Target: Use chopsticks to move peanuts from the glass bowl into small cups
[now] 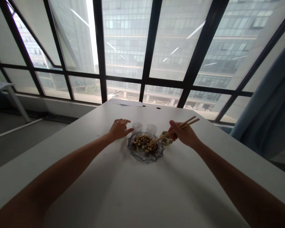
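A pair of wooden chopsticks (178,128) is gripped in my right hand (185,134). Their tips reach down into small brown and yellowish pieces, perhaps nuts or beans (143,141), in a scalloped clear glass plate (145,159). Beside the plate, under the chopsticks, stands a pale cup with dark lettering (166,139), partly covered by my right hand. My left hand (120,128) is at the plate's upper left, thumb and fingers apart. Between them shows a bit of a small light object, mostly hidden; contact with it cannot be made out.
Two translucent cups (137,127) stand just behind the plate on the white table (142,196). White paper sheets (127,103) lie at the far edge, near two round holes. Beyond are black-framed windows (144,79); a blue curtain (266,104) hangs at right.
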A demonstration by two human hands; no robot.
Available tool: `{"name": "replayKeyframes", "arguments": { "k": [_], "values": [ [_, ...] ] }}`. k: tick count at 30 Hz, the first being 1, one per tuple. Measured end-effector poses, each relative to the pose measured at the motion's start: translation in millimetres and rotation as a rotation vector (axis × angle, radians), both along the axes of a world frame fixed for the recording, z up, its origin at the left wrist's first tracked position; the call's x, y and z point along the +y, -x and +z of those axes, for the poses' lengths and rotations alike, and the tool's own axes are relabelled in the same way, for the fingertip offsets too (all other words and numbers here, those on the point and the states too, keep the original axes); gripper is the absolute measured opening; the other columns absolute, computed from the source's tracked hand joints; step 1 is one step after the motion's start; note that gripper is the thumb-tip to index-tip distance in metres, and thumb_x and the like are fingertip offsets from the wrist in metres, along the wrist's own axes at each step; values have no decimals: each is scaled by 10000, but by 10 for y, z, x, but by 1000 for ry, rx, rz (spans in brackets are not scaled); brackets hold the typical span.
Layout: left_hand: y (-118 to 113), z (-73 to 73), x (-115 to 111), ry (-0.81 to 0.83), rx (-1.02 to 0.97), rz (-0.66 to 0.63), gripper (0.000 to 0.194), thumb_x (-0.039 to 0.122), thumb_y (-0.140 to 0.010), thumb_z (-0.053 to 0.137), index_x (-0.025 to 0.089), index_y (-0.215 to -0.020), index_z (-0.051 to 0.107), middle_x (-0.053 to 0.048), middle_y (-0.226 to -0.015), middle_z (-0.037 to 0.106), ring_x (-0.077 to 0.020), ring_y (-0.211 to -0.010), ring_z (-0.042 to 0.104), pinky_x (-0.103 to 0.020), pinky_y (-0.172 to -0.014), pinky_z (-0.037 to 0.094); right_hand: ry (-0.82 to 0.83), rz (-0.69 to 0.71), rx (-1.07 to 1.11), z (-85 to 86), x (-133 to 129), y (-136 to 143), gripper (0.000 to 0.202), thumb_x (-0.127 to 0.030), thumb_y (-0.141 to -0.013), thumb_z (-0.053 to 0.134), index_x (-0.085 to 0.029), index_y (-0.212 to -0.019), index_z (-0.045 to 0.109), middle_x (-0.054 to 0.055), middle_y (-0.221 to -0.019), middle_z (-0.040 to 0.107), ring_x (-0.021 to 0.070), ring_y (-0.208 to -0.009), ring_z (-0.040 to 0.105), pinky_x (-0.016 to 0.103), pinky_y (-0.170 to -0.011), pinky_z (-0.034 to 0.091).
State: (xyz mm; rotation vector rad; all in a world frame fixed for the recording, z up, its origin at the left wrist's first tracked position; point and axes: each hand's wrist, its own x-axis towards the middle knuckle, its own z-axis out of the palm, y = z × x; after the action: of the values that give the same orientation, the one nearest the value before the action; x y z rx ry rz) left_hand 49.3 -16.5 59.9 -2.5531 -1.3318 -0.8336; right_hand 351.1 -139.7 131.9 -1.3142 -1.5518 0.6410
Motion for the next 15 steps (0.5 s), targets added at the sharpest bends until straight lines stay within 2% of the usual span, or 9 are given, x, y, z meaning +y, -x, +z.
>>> {"name": "replayKeyframes", "arguments": {
  "k": [3, 5, 9, 12, 15],
  "values": [
    [176, -144, -82, -63, -57, 8, 412, 496, -910, 599, 201, -1194, 640, -119, -1292, 674, -307, -1217, 597, -467, -1059, 415, 79, 51, -99, 150, -22, -62, 734, -880, -682, 585, -167, -512, 624, 46, -366, 562, 105, -286, 482, 208, -302, 377],
    [245, -243, -100, -91, -90, 31, 389, 468, -899, 616, 213, -1192, 635, -125, -1351, 635, -316, -1258, 567, -478, -1058, 424, 112, 100, -166, 155, -18, -36, 714, -852, -717, 584, -168, -514, 623, 48, -370, 568, 105, -288, 483, 208, -307, 375],
    [282, -387, -74, -98, -153, 70, 413, 433, -870, 651, 220, -1220, 603, -132, -1393, 598, -332, -1298, 533, -502, -1045, 446, 16, 68, -166, -15, 67, 96, 717, -862, -741, 534, -178, -542, 614, 43, -390, 577, 119, -314, 515, 220, -330, 412],
    [272, -442, -47, -80, -186, 77, 448, 421, -860, 660, 212, -1246, 570, -135, -1399, 590, -333, -1296, 534, -506, -1029, 467, -65, 12, -117, -139, 133, 170, 728, -884, -721, 525, -178, -575, 625, 47, -413, 595, 132, -332, 538, 226, -331, 419],
    [268, -477, -27, -49, -204, 83, 467, 415, -855, 664, 211, -1258, 544, -133, -1395, 589, -331, -1283, 543, -503, -1024, 479, -98, -12, -35, -184, 144, 191, 712, -874, -704, 565, -174, -594, 634, 52, -427, 608, 134, -337, 544, 226, -329, 418]
  ]
}}
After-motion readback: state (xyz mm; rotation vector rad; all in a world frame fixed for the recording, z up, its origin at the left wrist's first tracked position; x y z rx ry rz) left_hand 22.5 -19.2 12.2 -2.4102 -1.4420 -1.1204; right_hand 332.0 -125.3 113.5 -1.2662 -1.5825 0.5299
